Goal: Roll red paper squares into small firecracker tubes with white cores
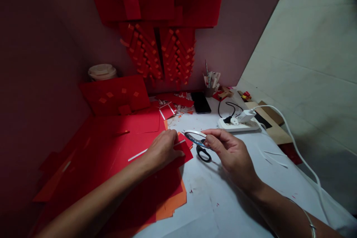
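My left hand (163, 149) rests knuckles-up on a small red paper piece (184, 152) with a white strip along its edge, its fingers curled down onto the paper. My right hand (228, 150) pinches a roll of white tape (195, 136) between thumb and fingers, just right of the left hand. Black-handled scissors (203, 154) lie on the white table (212, 200) directly under the roll.
Stacks of red paper (117, 145) and orange sheets (173, 204) cover the table's left half. A white power strip (238, 123) with charger and cable, a black phone (200, 103), a pen cup (209, 85) and a folded red paper decoration (161, 55) on the wall stand behind.
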`<state>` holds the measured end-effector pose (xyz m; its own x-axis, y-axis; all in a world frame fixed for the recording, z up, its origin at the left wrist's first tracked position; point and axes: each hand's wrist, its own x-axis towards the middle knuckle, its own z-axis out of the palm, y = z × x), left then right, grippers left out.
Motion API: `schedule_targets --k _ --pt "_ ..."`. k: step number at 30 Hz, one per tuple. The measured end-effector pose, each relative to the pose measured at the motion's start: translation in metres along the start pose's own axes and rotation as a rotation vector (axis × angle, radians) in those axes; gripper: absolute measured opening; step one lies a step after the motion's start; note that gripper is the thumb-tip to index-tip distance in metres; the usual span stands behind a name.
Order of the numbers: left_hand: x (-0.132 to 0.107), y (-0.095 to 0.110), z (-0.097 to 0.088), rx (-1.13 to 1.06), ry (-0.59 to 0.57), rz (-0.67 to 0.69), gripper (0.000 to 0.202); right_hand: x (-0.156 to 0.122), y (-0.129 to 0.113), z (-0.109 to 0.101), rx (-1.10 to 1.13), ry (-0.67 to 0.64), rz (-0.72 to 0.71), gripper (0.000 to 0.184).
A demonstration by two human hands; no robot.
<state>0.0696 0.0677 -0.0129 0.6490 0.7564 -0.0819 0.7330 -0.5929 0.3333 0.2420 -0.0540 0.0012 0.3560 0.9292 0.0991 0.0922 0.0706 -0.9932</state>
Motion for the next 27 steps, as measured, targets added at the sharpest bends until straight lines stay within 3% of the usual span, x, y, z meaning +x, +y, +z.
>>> schedule_targets --k 4,8,10,12,21,27 --pt "-0.024 0.008 -0.02 -0.151 0.131 0.106 0.008 0.003 0.004 -0.001 0.181 0.015 -0.001 0.019" --pt "-0.06 0.021 -0.045 -0.174 0.415 0.242 0.022 0.006 0.008 -0.001 0.388 -0.021 0.064 0.022" --pt "-0.076 0.026 -0.049 -0.133 0.615 0.429 0.021 0.005 0.007 0.0 0.414 -0.046 0.106 0.023" --pt "-0.089 0.029 -0.048 -0.124 0.704 0.46 0.023 0.002 0.006 0.002 0.413 -0.072 0.148 0.024" --pt "-0.108 0.027 -0.022 -0.261 0.656 0.387 0.028 -0.004 0.005 0.011 0.395 -0.258 0.304 0.032" --pt "-0.104 0.022 -0.007 -0.348 0.607 0.363 0.029 -0.005 0.003 0.017 0.304 -0.351 0.289 0.034"
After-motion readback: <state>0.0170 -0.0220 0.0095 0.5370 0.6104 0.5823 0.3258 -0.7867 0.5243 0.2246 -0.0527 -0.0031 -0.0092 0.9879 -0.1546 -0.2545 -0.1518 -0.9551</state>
